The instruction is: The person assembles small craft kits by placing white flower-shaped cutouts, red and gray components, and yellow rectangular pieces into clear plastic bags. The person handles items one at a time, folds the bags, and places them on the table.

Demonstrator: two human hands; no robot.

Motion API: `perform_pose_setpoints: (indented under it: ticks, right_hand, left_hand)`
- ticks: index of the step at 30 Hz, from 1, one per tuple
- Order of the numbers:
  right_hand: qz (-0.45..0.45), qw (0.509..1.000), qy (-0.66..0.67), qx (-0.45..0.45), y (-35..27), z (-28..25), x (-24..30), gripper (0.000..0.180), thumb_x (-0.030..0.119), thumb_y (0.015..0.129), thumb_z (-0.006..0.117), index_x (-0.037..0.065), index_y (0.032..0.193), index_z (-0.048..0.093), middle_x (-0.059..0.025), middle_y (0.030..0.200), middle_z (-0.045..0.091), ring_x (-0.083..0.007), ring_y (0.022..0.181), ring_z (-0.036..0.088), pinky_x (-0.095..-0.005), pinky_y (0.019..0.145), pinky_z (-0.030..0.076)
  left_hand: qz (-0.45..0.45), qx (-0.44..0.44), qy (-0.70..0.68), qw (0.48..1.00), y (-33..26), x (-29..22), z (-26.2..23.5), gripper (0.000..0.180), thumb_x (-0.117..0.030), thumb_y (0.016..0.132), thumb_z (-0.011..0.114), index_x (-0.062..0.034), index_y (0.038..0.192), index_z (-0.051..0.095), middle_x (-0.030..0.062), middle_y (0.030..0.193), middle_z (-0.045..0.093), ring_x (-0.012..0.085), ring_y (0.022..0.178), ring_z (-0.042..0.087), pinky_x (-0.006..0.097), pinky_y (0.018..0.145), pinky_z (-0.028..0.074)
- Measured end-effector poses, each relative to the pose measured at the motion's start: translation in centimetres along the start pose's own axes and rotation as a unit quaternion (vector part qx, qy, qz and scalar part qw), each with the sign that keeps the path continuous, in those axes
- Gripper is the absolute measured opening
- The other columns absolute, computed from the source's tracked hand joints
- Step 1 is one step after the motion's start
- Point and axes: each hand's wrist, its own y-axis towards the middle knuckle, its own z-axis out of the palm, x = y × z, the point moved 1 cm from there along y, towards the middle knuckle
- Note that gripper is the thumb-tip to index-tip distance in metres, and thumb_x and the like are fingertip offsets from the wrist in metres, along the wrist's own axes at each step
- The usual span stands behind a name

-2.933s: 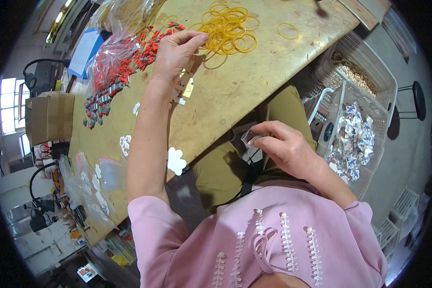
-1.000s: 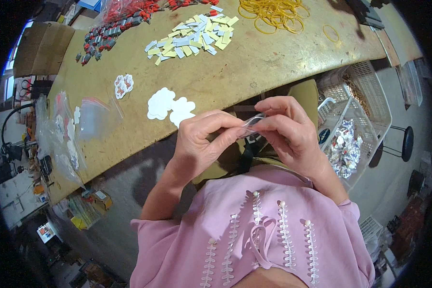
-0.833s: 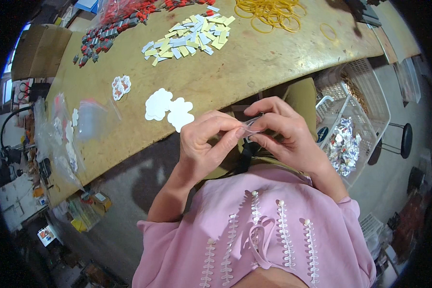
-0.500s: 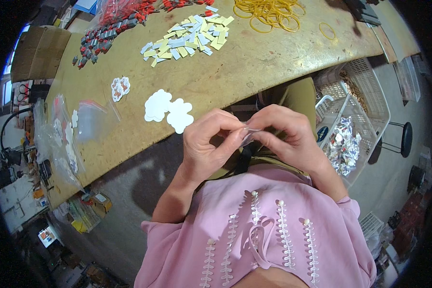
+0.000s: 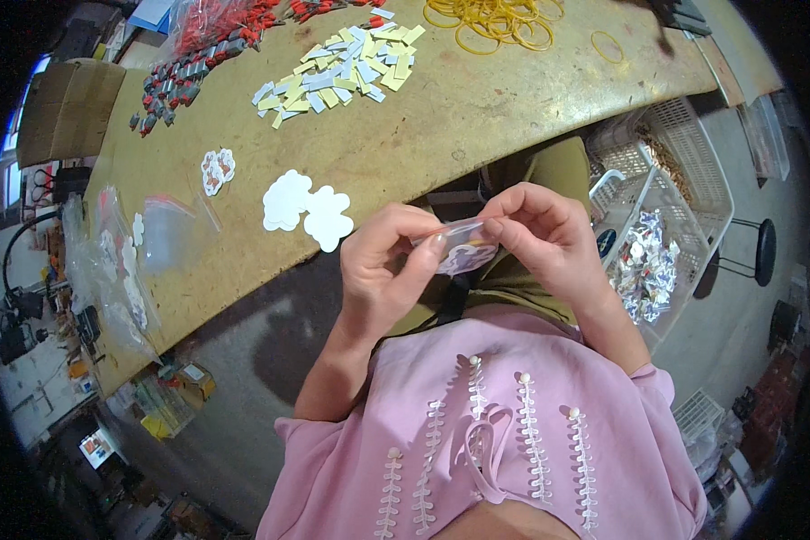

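- Left hand (image 5: 375,270) pinches the left end of a small clear bag (image 5: 466,257) above the olive trousers (image 5: 556,171).
- Right hand (image 5: 549,236) pinches its right end.
- White flower-shaped cards (image 5: 328,219) lie left, on the table (image 5: 423,135).
- Yellow rubber bands (image 5: 499,16) lie farther off.

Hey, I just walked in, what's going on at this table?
Someone in a pink top holds a small clear bag by its upper edge, pinched between the left hand and the right hand, with printed pieces showing inside. The bag is off the table, where white scalloped cards, yellow and white strips and yellow rubber bands lie. To the right, a white basket holds shiny pieces.
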Motion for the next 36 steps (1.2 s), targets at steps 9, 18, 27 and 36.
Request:
perform_pose_setpoints:
  ticks: [9, 18, 27, 36]
  right_hand:
    - [-0.218, 0.896, -0.385, -0.022, -0.9, 1.0, 0.8, 0.020, -0.008, 0.088, 0.073, 0.000, 0.106, 0.072, -0.0148, 0.093, 0.074, -0.0298, 0.086, 0.075, -0.0374, 0.076, 0.059]
    - [-0.050, 0.967, -0.187, -0.166, -5.3, -10.4, 0.9, 0.012, 0.007, 0.111, 0.058, 0.001, 0.114, 0.068, -0.0043, 0.105, 0.071, -0.0135, 0.097, 0.072, -0.0288, 0.080, 0.060]
    - [0.242, 0.601, -0.748, -0.144, -12.7, -22.4, -0.8, 0.017, 0.004, 0.097, 0.067, -0.002, 0.111, 0.074, -0.0251, 0.098, 0.075, -0.0412, 0.095, 0.075, -0.0489, 0.079, 0.057]
    - [0.137, 0.698, -0.698, -0.073, -4.4, -12.5, -2.4, 0.015, 0.007, 0.100, 0.065, -0.002, 0.110, 0.071, -0.0281, 0.100, 0.073, -0.0492, 0.095, 0.070, -0.0531, 0.078, 0.055]
  left_hand:
    - [0.168, 0.012, 0.284, 0.944, 0.9, -0.2, 1.7, 0.013, -0.003, 0.079, 0.078, -0.0076, 0.083, 0.067, 0.0084, 0.081, 0.065, 0.0308, 0.074, 0.067, 0.041, 0.066, 0.054]
    - [0.220, -0.041, 0.446, 0.867, -1.8, -1.4, -2.6, 0.020, -0.009, 0.075, 0.086, -0.0090, 0.093, 0.075, 0.0053, 0.097, 0.072, 0.0291, 0.090, 0.068, 0.040, 0.080, 0.057]
    - [0.119, -0.102, 0.557, 0.815, -3.1, -1.3, -8.5, 0.024, -0.010, 0.085, 0.085, -0.0093, 0.108, 0.080, 0.0074, 0.112, 0.077, 0.0300, 0.104, 0.072, 0.042, 0.091, 0.057]
    - [0.158, -0.153, 0.584, 0.782, 0.5, -1.4, -10.2, 0.025, -0.009, 0.090, 0.082, -0.0074, 0.114, 0.078, 0.0099, 0.119, 0.074, 0.0300, 0.108, 0.070, 0.043, 0.092, 0.057]
